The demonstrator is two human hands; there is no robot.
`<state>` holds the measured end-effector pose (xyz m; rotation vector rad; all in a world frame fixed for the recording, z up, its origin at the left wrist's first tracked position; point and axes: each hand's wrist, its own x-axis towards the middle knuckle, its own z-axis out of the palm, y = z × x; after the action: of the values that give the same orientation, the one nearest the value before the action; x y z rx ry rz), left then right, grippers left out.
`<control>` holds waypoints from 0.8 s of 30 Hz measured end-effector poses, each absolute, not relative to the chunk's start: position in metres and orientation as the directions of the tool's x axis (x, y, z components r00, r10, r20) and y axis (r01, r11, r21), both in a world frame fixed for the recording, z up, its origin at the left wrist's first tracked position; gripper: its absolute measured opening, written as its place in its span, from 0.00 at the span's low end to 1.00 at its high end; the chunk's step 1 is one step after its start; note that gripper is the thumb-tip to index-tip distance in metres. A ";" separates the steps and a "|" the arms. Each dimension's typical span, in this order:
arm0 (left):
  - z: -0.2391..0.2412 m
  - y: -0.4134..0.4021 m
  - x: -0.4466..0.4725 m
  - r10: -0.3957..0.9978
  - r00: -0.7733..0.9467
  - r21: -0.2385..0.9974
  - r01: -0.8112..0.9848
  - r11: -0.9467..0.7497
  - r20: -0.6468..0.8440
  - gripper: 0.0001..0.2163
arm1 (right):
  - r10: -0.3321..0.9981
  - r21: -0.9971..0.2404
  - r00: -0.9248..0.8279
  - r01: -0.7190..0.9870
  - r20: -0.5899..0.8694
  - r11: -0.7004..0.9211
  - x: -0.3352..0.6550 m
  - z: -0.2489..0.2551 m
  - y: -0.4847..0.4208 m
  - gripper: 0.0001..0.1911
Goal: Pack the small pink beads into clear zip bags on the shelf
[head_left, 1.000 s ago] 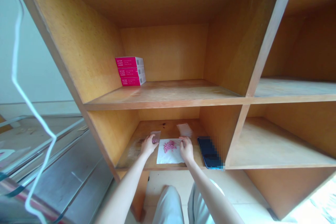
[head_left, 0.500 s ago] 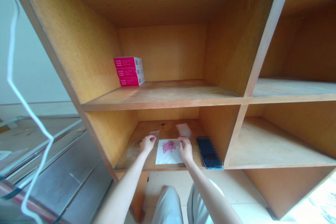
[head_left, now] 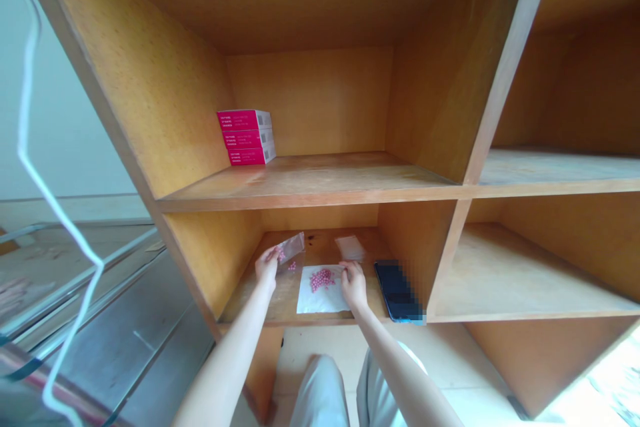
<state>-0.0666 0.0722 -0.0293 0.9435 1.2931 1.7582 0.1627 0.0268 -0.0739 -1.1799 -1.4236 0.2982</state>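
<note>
My left hand [head_left: 267, 265], fingers closed, grips a small clear plastic bag [head_left: 293, 245] raised at a tilt above the lower shelf. A few pink beads show in the bag by my fingertips. Just below it is another small cluster of pink beads [head_left: 292, 267]; I cannot tell whether they lie loose on the wood. A pile of pink beads [head_left: 321, 279] rests on a white sheet [head_left: 309, 305]. My right hand [head_left: 353, 280] is at the sheet's upper right corner with fingers pinched together; what they hold, if anything, is hidden.
Behind my right hand lies a clear packet [head_left: 350, 247]. A dark phone [head_left: 395, 290], partly pixelated, lies right of the sheet. Stacked pink boxes [head_left: 245, 138] stand on the upper shelf [head_left: 320, 170]. The wooden divider [head_left: 447, 263] bounds this compartment on the right.
My left hand has moved left and lifted the plastic bag, which now stands up at a slant. A cluster of pink beads now shows below it. My right hand has stayed in place.
</note>
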 end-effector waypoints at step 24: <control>-0.016 0.015 -0.034 0.970 -0.186 0.862 -0.505 0.045 -0.160 0.02 | 0.937 -0.937 0.022 -0.036 0.348 0.349 0.139 -0.036 0.019 0.14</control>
<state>-0.0337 0.0153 -0.0155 0.6276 1.0128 1.4886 0.1386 0.0186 -0.0364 -0.9237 -1.3174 0.9516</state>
